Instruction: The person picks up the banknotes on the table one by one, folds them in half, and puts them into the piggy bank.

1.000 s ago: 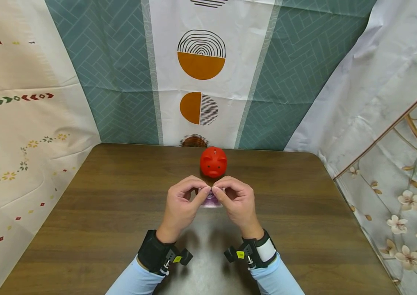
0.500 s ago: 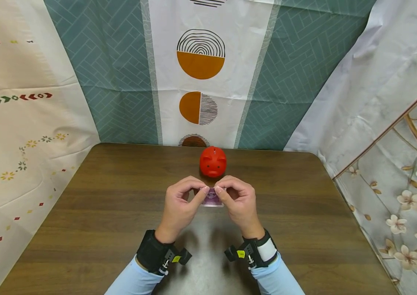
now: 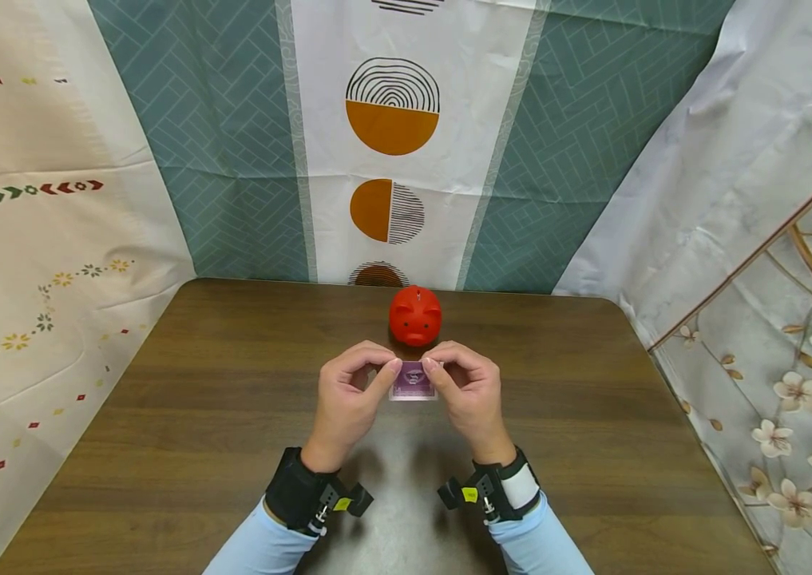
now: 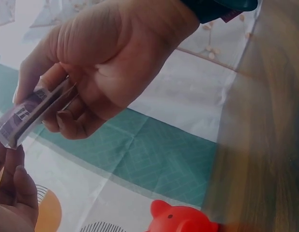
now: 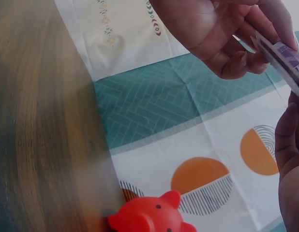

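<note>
A small folded purple banknote with a white border is held up between my two hands. My left hand pinches its left edge between thumb and forefinger. On the opposite edge, my right hand grips in the same way. Both wrist views show the banknote folded in layers, its open ends slightly spread. Just beyond the fingertips, a red piggy bank stands on the table, facing me. The piggy bank also appears low in the right wrist view, apart from both hands.
The brown wooden table spreads out on both sides of my forearms. Its far edge meets a green and white patterned cloth. More patterned cloths hang at the left and right. A black wrist strap with a camera sits on each wrist.
My thumbs have drawn apart along the banknote, so more of its purple face shows. The hands have parted slightly; the piggy bank has stayed put.
</note>
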`<state>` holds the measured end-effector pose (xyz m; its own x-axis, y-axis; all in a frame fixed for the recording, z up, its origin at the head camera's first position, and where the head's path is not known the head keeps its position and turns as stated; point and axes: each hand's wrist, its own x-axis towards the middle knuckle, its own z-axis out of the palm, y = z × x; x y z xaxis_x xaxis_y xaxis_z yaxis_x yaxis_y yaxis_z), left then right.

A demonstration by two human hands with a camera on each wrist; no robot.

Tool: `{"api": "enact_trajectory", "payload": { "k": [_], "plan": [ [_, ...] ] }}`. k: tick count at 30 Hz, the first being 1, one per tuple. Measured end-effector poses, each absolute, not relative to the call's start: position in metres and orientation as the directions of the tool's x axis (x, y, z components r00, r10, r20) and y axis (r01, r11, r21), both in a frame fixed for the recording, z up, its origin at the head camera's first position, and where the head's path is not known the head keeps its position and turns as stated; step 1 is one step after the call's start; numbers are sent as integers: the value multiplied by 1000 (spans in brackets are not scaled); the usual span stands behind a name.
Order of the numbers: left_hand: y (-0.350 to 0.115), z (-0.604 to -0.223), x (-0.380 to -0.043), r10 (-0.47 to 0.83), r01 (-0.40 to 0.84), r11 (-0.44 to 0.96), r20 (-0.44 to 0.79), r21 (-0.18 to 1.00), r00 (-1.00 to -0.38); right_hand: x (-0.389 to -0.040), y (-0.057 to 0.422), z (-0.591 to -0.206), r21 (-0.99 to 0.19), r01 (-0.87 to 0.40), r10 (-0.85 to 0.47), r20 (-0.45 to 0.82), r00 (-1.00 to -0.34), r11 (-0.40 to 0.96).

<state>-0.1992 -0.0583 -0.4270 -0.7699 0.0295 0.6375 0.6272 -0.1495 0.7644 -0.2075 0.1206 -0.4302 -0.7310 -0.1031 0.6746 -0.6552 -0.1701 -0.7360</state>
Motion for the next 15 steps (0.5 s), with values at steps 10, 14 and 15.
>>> {"api": "enact_trajectory", "payload": {
  "k": [10, 14, 15],
  "plan": [
    [-59, -428, -199, 2, 616, -141, 622, 775, -783, -206, 120, -428, -749, -641, -76, 658, -749, -169],
    [-58, -428, -199, 12, 604, -139, 611, 785, -791, -207, 120, -429, -742, -648, -67, 665, -744, -169],
    [-58, -429, -199, 13, 603, -137, 610, 786, -792, -207, 121, -429, -742, -648, -66, 665, -744, -170]
  ]
}}
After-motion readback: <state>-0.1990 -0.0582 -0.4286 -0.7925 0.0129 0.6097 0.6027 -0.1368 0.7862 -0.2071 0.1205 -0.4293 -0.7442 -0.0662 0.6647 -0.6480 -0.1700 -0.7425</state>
